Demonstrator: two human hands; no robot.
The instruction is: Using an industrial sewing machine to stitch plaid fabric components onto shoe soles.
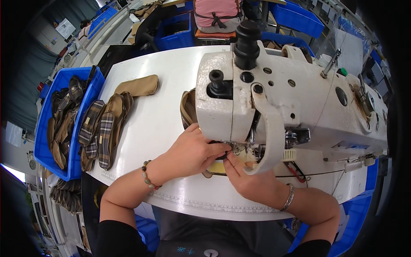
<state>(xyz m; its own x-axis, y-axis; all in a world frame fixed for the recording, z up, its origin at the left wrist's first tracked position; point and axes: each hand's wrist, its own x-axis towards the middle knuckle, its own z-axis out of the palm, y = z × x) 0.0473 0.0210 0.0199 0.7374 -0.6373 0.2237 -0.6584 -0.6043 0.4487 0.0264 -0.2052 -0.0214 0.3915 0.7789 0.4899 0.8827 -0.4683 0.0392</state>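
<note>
At the needle area of a white sewing machine, both of my hands work close together. My left hand is closed in a pinch, with thumb and index finger on the dark edge of a brown fabric pouch. My right hand meets it from the right, fingertips pressed together on the same dark edge. Part of the pouch shows behind the machine head; its middle is hidden by my left hand and the machine. The needle tip cannot be made out.
Brown and plaid pouches are piled on the white table at left, beside a blue bin of more. A flat brown pouch lies behind them. Right of my hands is a red-handled tool. Another person sits beyond.
</note>
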